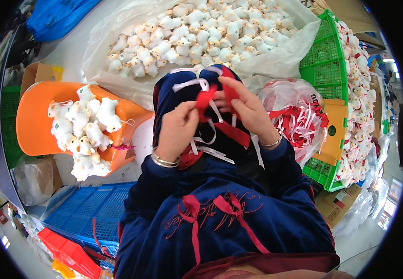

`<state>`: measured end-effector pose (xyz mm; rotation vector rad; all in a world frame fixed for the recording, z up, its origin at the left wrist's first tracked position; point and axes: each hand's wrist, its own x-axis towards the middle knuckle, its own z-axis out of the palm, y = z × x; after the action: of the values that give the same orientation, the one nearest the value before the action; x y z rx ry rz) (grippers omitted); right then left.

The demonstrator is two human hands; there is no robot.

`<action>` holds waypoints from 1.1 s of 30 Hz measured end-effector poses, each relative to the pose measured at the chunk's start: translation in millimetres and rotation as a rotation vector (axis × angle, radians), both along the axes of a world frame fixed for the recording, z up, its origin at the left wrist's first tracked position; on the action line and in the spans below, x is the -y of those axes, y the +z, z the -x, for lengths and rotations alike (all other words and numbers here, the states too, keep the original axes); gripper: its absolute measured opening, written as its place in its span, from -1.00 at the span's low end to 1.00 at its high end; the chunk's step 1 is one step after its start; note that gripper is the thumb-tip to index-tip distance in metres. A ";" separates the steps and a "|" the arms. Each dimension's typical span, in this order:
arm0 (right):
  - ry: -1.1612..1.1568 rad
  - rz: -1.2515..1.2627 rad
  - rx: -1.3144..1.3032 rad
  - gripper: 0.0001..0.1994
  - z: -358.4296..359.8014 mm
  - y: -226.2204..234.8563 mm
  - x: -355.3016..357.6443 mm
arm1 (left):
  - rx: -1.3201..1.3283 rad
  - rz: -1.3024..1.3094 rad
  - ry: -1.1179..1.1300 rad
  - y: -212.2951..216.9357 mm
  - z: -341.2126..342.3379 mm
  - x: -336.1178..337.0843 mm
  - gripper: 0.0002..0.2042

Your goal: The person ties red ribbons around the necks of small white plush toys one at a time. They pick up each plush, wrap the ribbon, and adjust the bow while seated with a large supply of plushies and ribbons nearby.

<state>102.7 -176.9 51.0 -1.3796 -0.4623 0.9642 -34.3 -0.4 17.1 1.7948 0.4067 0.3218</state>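
Note:
Above my lap, my left hand [178, 129] pinches a small red fabric piece [204, 100] between thumb and fingers. My right hand [251, 110] is closed on another part of red cloth close by, slightly blurred. Whether both parts belong to one piece I cannot tell. White ribbons [193, 84] trail around the cloth, and more red pieces [235, 134] with white ribbons lie over my dark blue trousers. To the right, a clear plastic bag [283, 93] holds a heap of red pieces with white ribbons [299, 123].
An orange plastic stool [34, 118] at left bears several white plush animals [78, 118]. Ahead, many more plush animals [192, 37] lie on a plastic sheet [97, 51]. A green crate [320, 51] with plush toys stands at right; blue crates [87, 209] are at lower left.

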 end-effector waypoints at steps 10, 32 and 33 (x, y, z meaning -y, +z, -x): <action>-0.055 -0.247 -0.235 -0.19 -16.3 19.3 10.1 | -0.205 -0.163 -0.466 52.1 17.2 -13.6 -0.80; 0.659 0.238 0.269 -0.55 19.6 9.7 -17.9 | 0.282 0.639 0.173 38.7 19.8 -42.6 -0.74; 0.782 0.280 0.358 -0.64 25.4 9.0 -20.8 | 0.212 0.605 0.130 34.7 25.6 -47.8 -0.74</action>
<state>77.3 -156.1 60.0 -1.6664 -1.2340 1.4491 -59.9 47.5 51.8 1.1350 0.4165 0.4231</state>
